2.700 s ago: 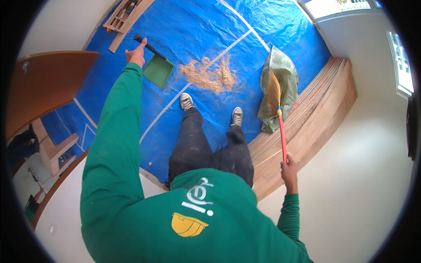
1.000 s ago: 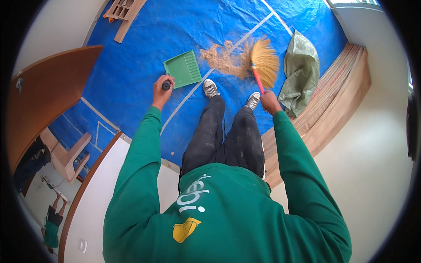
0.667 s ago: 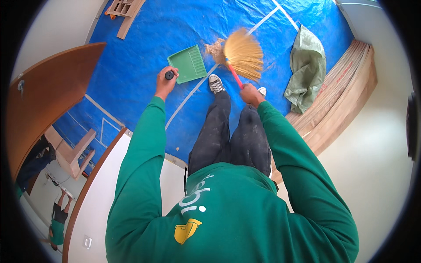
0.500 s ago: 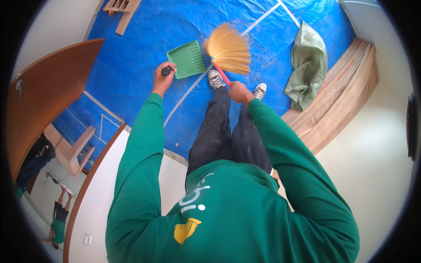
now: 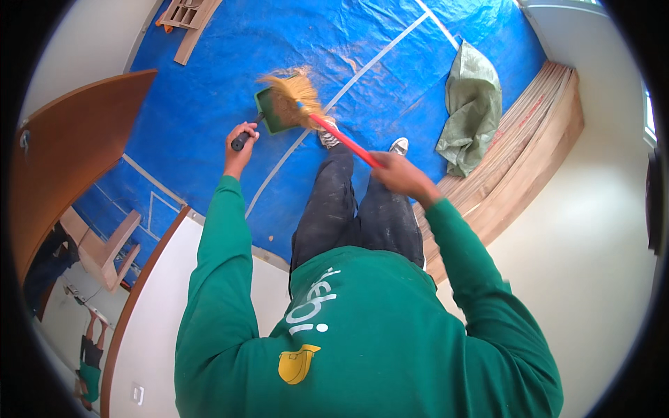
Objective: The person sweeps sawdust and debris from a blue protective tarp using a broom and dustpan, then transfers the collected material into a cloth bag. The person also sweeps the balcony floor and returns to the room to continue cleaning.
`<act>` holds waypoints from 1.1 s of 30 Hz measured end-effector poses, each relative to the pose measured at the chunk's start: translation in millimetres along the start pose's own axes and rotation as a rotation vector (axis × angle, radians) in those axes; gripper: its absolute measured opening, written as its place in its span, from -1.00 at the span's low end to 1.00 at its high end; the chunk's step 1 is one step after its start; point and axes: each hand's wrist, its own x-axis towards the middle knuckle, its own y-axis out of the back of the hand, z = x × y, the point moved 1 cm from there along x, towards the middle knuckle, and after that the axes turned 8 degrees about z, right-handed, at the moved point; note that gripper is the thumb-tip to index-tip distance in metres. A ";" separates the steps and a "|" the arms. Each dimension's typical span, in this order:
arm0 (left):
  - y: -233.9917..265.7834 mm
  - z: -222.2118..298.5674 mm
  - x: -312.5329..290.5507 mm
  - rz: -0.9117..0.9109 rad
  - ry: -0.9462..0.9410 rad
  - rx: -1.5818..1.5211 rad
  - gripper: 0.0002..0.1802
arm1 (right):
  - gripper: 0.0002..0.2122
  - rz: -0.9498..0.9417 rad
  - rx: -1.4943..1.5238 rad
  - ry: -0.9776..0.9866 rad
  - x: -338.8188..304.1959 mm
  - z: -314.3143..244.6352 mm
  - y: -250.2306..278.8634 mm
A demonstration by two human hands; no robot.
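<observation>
My left hand is closed round the black handle of a green dustpan, which is tilted near the floor. A broom with a red stick and straw-coloured bristles is gripped in my right hand. Its bristles, blurred by motion, lie over the dustpan and hide most of the pan's inside. Beneath them spreads a blue tarp with pale tape lines. My shoes stand on it just right of the broom head.
A crumpled green sack lies at the right, beside stacked wooden boards. Wooden pieces sit at the far left. A brown door stands on the left, with another person beyond the white wall.
The broom head has swept left, from the tarp beside the dustpan to over it. My right hand has moved slightly right and nearer; the dustpan has tilted and shifted left.
</observation>
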 end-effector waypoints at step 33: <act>-26.1 -30.4 -88.5 0.350 0.263 -0.179 -0.87 | -0.61 -0.050 -0.248 0.203 -5.1 26.7 -31.2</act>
